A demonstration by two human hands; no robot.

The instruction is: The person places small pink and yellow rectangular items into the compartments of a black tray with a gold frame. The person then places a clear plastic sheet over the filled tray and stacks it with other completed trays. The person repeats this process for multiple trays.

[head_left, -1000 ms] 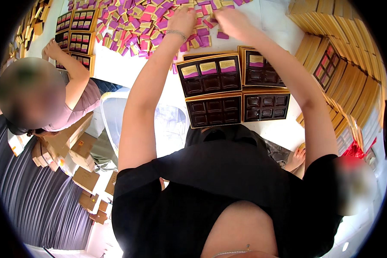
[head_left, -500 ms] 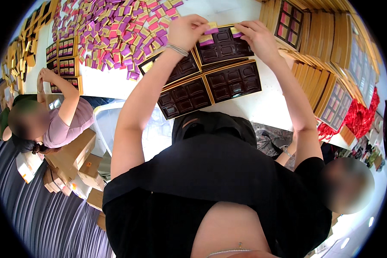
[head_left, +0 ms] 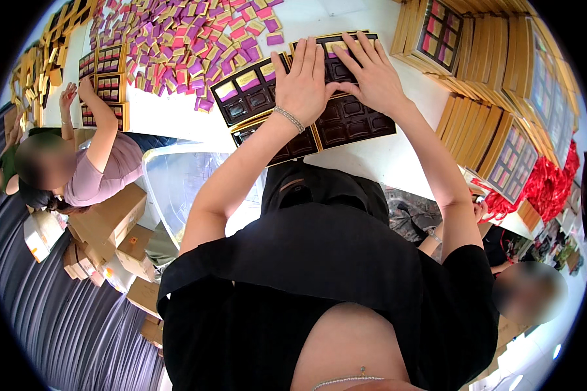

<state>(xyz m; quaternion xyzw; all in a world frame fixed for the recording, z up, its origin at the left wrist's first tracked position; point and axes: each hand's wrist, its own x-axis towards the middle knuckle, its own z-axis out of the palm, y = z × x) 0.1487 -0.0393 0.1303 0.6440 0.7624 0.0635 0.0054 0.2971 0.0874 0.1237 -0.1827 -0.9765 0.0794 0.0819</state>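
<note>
Both bare hands lie flat from where I watch, fingers extended, gripping nothing that I can see. Left hand point(head_left: 301, 91), a silver bracelet point(head_left: 289, 118) at its wrist, spans the seam between two black plastic six-compartment trays with gold rims: the far-left tray point(head_left: 257, 100) and the far-right tray point(head_left: 336, 70). Right hand point(head_left: 377, 79) spreads over the far-right one. Their thumb tips meet or nearly do; how hard the palms press, I cannot tell. Between the hands I make out a gold-and-purple wrapped rectangular piece point(head_left: 336, 49) in that tray's far row. Three similar wrapped pieces point(head_left: 247, 79) fill the far row of the far-left tray. Nearer the body sit the near-right tray point(head_left: 353, 122) and the near-left tray point(head_left: 292, 150), the latter partly behind the left forearm. Beyond, on my left, a loose heap of purple, pink and gold wrapped pieces point(head_left: 195, 45) covers the white tabletop point(head_left: 169, 120).
</note>
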